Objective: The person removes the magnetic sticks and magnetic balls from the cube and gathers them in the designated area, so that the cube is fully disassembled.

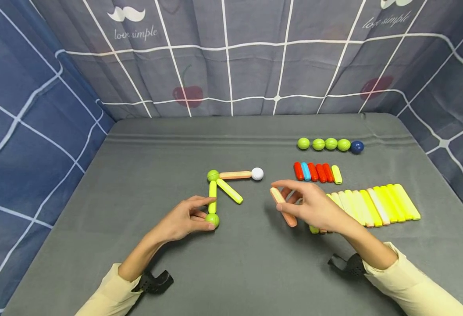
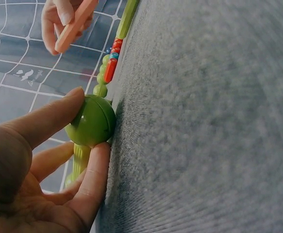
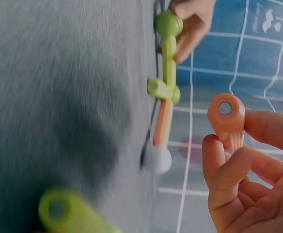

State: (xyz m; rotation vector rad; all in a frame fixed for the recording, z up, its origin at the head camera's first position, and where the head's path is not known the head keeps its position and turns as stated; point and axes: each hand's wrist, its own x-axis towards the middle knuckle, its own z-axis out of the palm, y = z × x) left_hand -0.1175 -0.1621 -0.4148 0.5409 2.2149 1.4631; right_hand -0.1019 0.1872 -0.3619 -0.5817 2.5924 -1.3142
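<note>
My left hand (image 1: pixel 184 218) pinches a green ball (image 2: pixel 90 121) at the near end of a yellow-green magnetic rod (image 1: pixel 213 189), one finger lying along that rod. At its far end sits another green ball (image 1: pixel 213 175). From there an orange rod (image 1: pixel 234 175) runs right to a white ball (image 1: pixel 257 174), and a second yellow-green rod (image 1: pixel 230 192) slants toward the near right. My right hand (image 1: pixel 316 205) holds a loose orange magnetic rod (image 1: pixel 289 218) above the table, between thumb and fingers. A round metal disc shows in its end (image 3: pixel 225 108) in the right wrist view.
Behind and right of my right hand lies a row of yellow and pale rods (image 1: pixel 387 204), partly hidden by that hand. Beyond it are short red, blue and yellow rods (image 1: pixel 313 172), then several green balls (image 1: pixel 331 144) and a dark blue ball (image 1: pixel 357 147). Checked curtains (image 1: pixel 255 74) enclose the grey table (image 1: pixel 144 153).
</note>
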